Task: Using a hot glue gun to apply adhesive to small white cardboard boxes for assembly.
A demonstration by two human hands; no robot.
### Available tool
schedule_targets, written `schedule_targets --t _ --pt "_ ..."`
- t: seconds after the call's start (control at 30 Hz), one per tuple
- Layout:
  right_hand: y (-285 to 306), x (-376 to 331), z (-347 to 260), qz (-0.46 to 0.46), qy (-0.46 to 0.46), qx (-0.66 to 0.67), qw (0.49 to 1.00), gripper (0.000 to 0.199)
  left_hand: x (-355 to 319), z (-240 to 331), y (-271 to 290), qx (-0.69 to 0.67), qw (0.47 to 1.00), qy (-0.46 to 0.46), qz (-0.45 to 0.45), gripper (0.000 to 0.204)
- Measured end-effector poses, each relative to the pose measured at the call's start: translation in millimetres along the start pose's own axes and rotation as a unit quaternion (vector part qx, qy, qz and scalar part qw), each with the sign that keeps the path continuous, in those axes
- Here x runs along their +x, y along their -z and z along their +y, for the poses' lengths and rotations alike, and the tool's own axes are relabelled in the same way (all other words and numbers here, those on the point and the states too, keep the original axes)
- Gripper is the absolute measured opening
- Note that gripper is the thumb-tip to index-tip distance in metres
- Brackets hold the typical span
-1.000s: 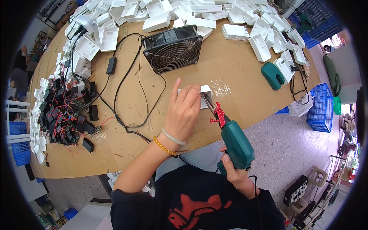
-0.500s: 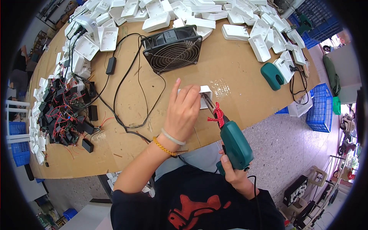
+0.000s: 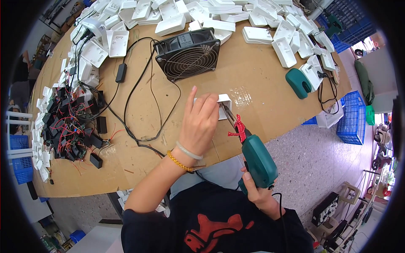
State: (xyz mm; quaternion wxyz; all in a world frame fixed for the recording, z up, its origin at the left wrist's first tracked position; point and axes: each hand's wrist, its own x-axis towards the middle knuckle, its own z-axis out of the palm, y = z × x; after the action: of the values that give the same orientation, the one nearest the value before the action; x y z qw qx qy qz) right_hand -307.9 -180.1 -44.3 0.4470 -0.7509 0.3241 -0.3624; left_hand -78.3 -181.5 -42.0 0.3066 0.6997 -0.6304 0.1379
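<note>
My left hand [image 3: 200, 120] holds down a small white plastic case [image 3: 226, 99] on the cardboard-covered table. Its fingers bend over the case and hide much of it, while one finger sticks up. In my right hand [image 3: 259, 195] is a green pistol-shaped soldering gun [image 3: 259, 162], gripped by its handle. A red and white cord is knotted round its front. The long metal tip reaches into the open side of the case, beside my left fingertips. What the tip touches inside is hidden.
A black fan [image 3: 188, 55] stands beyond my hands, with black cables [image 3: 128, 122] trailing across the cardboard [image 3: 139, 173]. White plastic cases [image 3: 171, 25] pile along the far edge. At left lie black modules with red wires [image 3: 69, 122]. A green holder [image 3: 298, 83] sits at right.
The view has shifted very slightly. Both hands keep their hold, and the soldering gun's tip stays in the white case with barely any movement.
</note>
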Motion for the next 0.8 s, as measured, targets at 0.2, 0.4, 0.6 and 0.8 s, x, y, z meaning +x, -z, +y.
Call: schedule_targets --t 0.2,0.4,0.6,0.8 --pt "38.3 -23.6 -10.2 -0.087 -0.106 0.039 0.99 0.029 1.5 0.5 2.4 -0.004 1.0 0.0 -0.006 0.016" --pt "42.0 -14.3 -29.5 -0.063 -0.163 0.104 0.979 0.051 0.3 0.0 1.0 -0.006 1.0 0.004 0.005 0.014" --pt "40.7 -16.2 -26.0 -0.051 -0.15 0.119 0.98 0.05 1.7 2.2 1.9 -0.03 0.999 0.022 0.014 0.013" --pt "34.6 -19.1 -19.2 -0.075 -0.111 0.092 0.987 0.044 1.4 2.9 2.8 -0.028 0.999 0.022 0.02 0.012"
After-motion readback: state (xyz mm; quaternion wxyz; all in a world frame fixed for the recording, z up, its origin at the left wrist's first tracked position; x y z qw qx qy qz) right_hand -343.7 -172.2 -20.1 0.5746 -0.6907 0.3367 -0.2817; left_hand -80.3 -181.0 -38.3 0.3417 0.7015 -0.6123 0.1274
